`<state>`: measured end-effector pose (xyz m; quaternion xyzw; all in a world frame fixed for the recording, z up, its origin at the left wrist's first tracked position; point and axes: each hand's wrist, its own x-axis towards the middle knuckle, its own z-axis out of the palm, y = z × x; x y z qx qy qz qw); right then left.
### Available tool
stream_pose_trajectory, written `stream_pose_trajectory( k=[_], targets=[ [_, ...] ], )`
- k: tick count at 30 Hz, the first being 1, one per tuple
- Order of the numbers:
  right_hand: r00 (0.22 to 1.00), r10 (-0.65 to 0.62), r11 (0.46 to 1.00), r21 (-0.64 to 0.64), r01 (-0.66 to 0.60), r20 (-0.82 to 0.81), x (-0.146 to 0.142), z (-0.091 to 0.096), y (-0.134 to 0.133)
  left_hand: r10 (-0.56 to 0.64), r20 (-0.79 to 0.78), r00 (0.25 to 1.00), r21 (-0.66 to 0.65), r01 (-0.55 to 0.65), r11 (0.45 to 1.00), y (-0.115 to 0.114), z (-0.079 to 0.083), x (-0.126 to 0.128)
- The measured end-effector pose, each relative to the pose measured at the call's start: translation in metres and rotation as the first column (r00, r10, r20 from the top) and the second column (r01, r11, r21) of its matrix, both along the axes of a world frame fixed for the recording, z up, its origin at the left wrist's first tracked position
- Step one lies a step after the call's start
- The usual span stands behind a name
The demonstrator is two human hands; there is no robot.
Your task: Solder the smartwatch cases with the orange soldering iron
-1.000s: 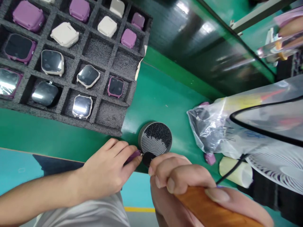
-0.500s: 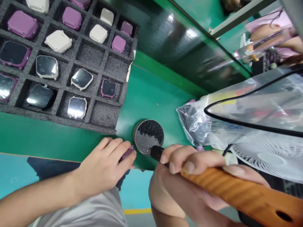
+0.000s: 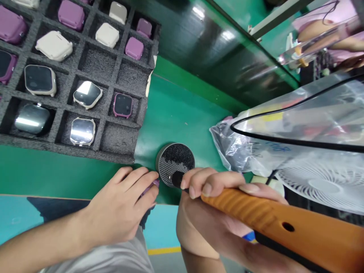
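Observation:
My left hand [image 3: 122, 204] is closed round a small purple watch case [image 3: 155, 183], most of it hidden under the fingers, near the front edge of the green bench. In my right hand [image 3: 196, 216] is an orange electric screwdriver [image 3: 250, 210], gripped along its ribbed handle. Its black nose [image 3: 177, 178] is over the near edge of a round metal screw holder [image 3: 158, 161]; I cannot tell whether the tip touches it. The holder's top is a dotted grey surface, its far part covered with tiny black pieces that look like screws.
At left lies a dark foam tray [image 3: 125, 155] with white, purple and black watch cases in its compartments. Clear plastic bags [image 3: 256, 148], a black cable [image 3: 284, 140] and a white fan [image 3: 318, 185] crowd the right. Another person's arm [image 3: 318, 34] shows beyond a glossy dark panel [image 3: 227, 57].
My right hand and the screwdriver have shifted left, its nose now further over the screw holder. My left hand has moved slightly left. The whole view has shifted a little.

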<state>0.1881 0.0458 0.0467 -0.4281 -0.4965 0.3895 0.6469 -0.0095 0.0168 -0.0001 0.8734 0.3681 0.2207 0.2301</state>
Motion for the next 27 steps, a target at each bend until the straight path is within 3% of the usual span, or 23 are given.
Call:
stream_pose_trajectory(
  k=[5, 10, 19, 27],
  targets=[
    [1.000, -0.018, 0.999, -0.029, 0.018, 0.000, -0.003, 0.008, -0.003, 0.020, 0.035, 0.999, -0.016, -0.020, 1.000, 0.000, -0.002, -0.002],
    [1.000, 0.000, 1.000, 0.021, -0.001, 0.017, -0.008, 0.018, -0.013, 0.058, 0.069, 0.996, 0.005, -0.059, 0.998, 0.002, -0.002, 0.002],
    [1.000, -0.007, 0.999, -0.050, 0.008, 0.022, -0.018, 0.008, -0.017, 0.055, 0.065, 0.996, -0.007, -0.055, 0.998, 0.002, -0.003, 0.001],
    [0.997, 0.059, 0.998, 0.021, -0.060, 0.051, -0.011, 0.004, -0.014, 0.053, 0.065, 0.996, -0.017, -0.052, 0.999, 0.002, -0.003, 0.001]
  ],
)
